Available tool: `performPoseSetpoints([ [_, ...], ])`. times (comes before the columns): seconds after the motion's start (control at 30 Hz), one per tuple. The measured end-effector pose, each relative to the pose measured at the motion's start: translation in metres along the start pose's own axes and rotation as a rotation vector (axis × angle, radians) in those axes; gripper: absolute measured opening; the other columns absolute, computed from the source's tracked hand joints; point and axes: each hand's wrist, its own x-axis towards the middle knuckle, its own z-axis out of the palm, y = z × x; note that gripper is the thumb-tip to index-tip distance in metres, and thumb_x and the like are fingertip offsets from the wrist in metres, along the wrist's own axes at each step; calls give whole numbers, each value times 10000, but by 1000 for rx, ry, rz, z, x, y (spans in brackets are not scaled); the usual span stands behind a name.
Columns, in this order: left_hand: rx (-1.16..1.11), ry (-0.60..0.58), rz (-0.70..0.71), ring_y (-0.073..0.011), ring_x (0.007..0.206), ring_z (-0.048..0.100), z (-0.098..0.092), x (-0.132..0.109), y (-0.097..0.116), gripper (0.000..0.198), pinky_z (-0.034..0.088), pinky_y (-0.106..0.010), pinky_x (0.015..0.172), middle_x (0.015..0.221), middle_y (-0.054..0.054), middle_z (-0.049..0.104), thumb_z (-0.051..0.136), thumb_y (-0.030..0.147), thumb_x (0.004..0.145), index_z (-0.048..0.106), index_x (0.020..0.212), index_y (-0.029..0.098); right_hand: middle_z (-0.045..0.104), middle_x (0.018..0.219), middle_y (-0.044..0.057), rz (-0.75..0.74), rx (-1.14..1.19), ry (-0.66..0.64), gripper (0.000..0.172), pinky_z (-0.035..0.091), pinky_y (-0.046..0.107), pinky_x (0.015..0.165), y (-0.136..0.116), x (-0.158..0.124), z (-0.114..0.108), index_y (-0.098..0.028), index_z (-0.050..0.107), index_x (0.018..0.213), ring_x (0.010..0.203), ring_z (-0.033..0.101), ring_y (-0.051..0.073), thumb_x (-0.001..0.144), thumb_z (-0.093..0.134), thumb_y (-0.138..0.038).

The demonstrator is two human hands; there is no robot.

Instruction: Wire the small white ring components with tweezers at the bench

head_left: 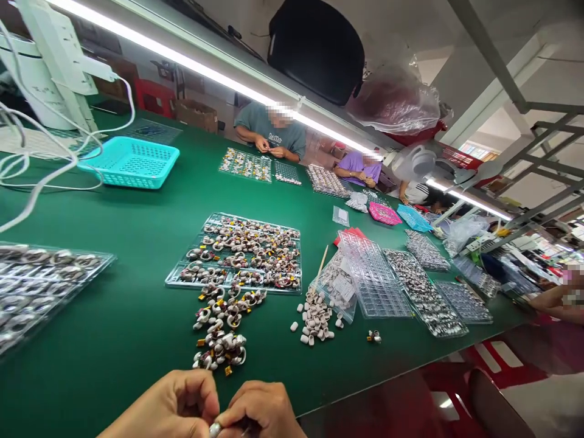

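Both my hands meet at the bottom edge of the view, over the near edge of the green table (137, 340). My left hand (176, 406) and my right hand (262, 410) are closed in a pinch around one small silvery ring-shaped part (214, 429) held between them. Just beyond my hands lies a loose trail of the same small ring parts (223, 328) with yellow and dark bits. It leads up to a clear plastic tray (239, 252) filled with more of them. To the right a heap of small white tube pieces (314, 319) spills from a clear bag (337, 286).
Clear compartment trays (376, 280) lie right of the bag, another clear tray (36, 286) at the left edge. A turquoise basket (130, 161) and white cables (41, 164) sit at the back left. Several other people work across the table; a person's arm (554, 301) shows at right.
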Motion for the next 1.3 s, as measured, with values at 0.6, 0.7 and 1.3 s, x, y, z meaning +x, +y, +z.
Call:
performPoseSetpoints([
  [0.6, -29, 96, 189, -107, 613, 627, 9, -26, 33, 325, 503, -229, 638, 696, -7, 724, 872, 330, 637, 719, 833, 121, 637, 979, 61, 62, -250, -160, 324, 539, 241, 666, -29, 22, -38, -233, 622, 1152, 838, 646, 151, 897, 542, -49],
  [0.7, 53, 40, 219, -122, 678, 635, 15, -32, 33, 268, 502, -236, 688, 747, -21, 734, 820, 347, 712, 736, 843, 129, 645, 1001, 71, -75, -347, -147, 421, 560, 285, 731, -27, 23, -38, -250, 595, 1231, 884, 653, 167, 886, 528, -19],
  [1.3, -64, -239, 92, -126, 642, 648, 13, -14, 45, 246, 526, -255, 694, 710, -12, 725, 864, 298, 671, 738, 801, 131, 622, 979, 58, -125, -140, -363, 362, 559, 244, 672, -38, 49, -46, -280, 651, 1207, 811, 652, 131, 958, 461, -99],
])
